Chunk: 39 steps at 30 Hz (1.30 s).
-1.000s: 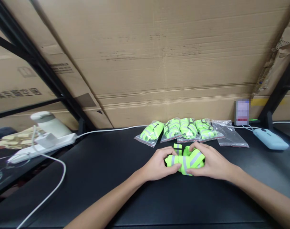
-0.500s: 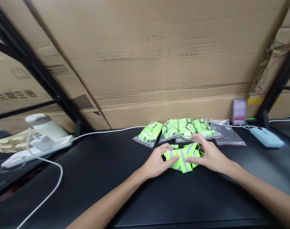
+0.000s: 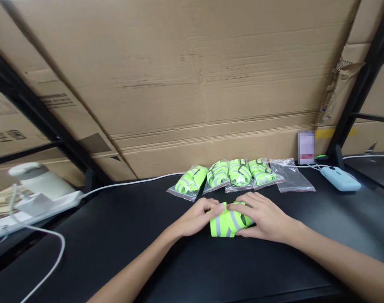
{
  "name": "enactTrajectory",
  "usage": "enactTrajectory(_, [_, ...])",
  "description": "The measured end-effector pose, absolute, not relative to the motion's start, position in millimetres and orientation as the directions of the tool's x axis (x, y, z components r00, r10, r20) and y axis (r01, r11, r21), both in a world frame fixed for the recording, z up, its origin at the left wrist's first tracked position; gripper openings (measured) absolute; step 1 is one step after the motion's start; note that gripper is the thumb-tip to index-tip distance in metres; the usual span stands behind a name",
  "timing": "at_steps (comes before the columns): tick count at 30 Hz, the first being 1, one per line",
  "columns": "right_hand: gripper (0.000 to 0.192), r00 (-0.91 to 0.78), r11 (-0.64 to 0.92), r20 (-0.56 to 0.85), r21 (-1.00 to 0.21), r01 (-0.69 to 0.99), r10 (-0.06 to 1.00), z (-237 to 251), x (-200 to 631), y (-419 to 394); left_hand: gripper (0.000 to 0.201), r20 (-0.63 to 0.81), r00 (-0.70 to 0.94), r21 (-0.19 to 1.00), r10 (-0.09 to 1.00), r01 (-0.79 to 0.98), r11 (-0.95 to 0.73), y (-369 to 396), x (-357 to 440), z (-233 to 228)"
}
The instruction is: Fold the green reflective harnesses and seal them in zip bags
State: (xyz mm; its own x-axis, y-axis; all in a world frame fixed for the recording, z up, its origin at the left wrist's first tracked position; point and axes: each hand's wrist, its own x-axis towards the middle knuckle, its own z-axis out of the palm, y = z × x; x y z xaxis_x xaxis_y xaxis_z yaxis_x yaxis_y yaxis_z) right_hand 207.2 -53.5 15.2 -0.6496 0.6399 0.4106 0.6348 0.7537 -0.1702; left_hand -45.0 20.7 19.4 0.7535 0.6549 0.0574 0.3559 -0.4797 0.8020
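Both hands, left (image 3: 196, 219) and right (image 3: 263, 218), clasp a folded neon-yellow reflective band (image 3: 227, 223) against the black table (image 3: 122, 235).

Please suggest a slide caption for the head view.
Both hands, left hand and right hand, press a folded hi-vis strap bundle on the black table.

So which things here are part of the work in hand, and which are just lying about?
In hand:
left hand
right hand
folded reflective strap
four bagged straps
empty clear bag

Lying about:
power strip
white cable
blue device
cardboard boxes
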Motion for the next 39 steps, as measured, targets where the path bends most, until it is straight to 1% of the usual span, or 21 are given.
enactTrajectory(2, [0.054, -0.646, 0.751, 0.413, -0.166, 0.640, 0.642, 15, 206, -54, 0.074, -0.017, 0.721, 0.863, 0.693, 0.361, -0.354, 32, -46, 22])
enactTrajectory(3, [0.055, -0.643, 0.749, 0.416, -0.164, 0.642, 0.643, 15, 205, -54, 0.075, -0.046, 0.689, 0.877, 0.723, 0.375, -0.301, 37, -45, 23])
enactTrajectory(4, [0.056, -0.641, 0.747, 0.417, -0.161, 0.645, 0.644, 15, 205, -54, 0.072, -0.054, 0.658, 0.876, 0.751, 0.392, -0.280, 42, -42, 23])
enactTrajectory(5, [0.056, -0.641, 0.745, 0.415, -0.157, 0.649, 0.646, 16, 205, -54, 0.065, -0.041, 0.642, 0.862, 0.765, 0.410, -0.298, 45, -37, 24])
enactTrajectory(7, [0.056, -0.643, 0.742, 0.410, -0.142, 0.655, 0.646, 16, 206, -54, 0.049, 0.046, 0.664, 0.796, 0.746, 0.426, -0.429, 50, -25, 25])
enactTrajectory(9, [0.055, -0.651, 0.746, 0.411, -0.123, 0.654, 0.638, 17, 207, -54, 0.037, 0.121, 0.746, 0.718, 0.655, 0.390, -0.577, 53, -12, 25])
enactTrajectory(11, [0.054, -0.661, 0.755, 0.415, -0.106, 0.647, 0.625, 17, 208, -55, 0.032, 0.122, 0.815, 0.695, 0.567, 0.338, -0.634, 53, -2, 23])
enactTrajectory(14, [0.053, -0.677, 0.774, 0.426, -0.097, 0.626, 0.600, 17, 210, -55, 0.034, 0.075, 0.850, 0.738, 0.521, 0.304, -0.603, 53, 3, 19])
enactTrajectory(17, [0.050, -0.674, 0.785, 0.456, -0.097, 0.612, 0.582, 16, 211, -56, 0.039, 0.021, 0.837, 0.787, 0.546, 0.323, -0.526, 52, 1, 12])
enactTrajectory(20, [0.047, -0.661, 0.794, 0.507, -0.079, 0.603, 0.553, 14, 211, -55, 0.037, -0.015, 0.824, 0.828, 0.567, 0.328, -0.454, 51, 1, 5])
enactTrajectory(24, [0.052, -0.653, 0.809, 0.563, -0.049, 0.586, 0.507, 11, 209, -54, 0.033, 0.016, 0.822, 0.839, 0.569, 0.299, -0.455, 51, 4, -4])
enactTrajectory(27, [0.058, -0.655, 0.811, 0.565, -0.044, 0.583, 0.502, 10, 207, -53, 0.030, 0.057, 0.810, 0.828, 0.583, 0.288, -0.482, 50, 5, -3])
enactTrajectory(29, [0.058, -0.648, 0.802, 0.554, -0.062, 0.594, 0.523, 11, 208, -52, 0.028, 0.087, 0.798, 0.818, 0.596, 0.284, -0.500, 48, 5, 0])
enactTrajectory(31, [0.056, -0.625, 0.779, 0.529, -0.119, 0.615, 0.574, 12, 209, -50, 0.030, 0.116, 0.778, 0.822, 0.617, 0.274, -0.499, 46, 4, 4])
enactTrajectory(33, [0.048, -0.604, 0.745, 0.470, -0.202, 0.636, 0.643, 12, 212, -48, 0.034, 0.117, 0.739, 0.849, 0.664, 0.272, -0.452, 45, 3, 8])
enactTrajectory(35, [0.036, -0.601, 0.716, 0.401, -0.272, 0.643, 0.691, 11, 215, -44, 0.038, 0.083, 0.693, 0.885, 0.716, 0.280, -0.373, 44, 3, 11])
enactTrajectory(37, [0.030, -0.615, 0.713, 0.364, -0.297, 0.635, 0.700, 10, 216, -42, 0.040, 0.051, 0.669, 0.901, 0.741, 0.289, -0.323, 42, 2, 14])
enactTrajectory(39, [0.030, -0.627, 0.719, 0.354, -0.300, 0.627, 0.694, 9, 215, -41, 0.040, 0.054, 0.666, 0.893, 0.744, 0.301, -0.335, 39, 2, 17])
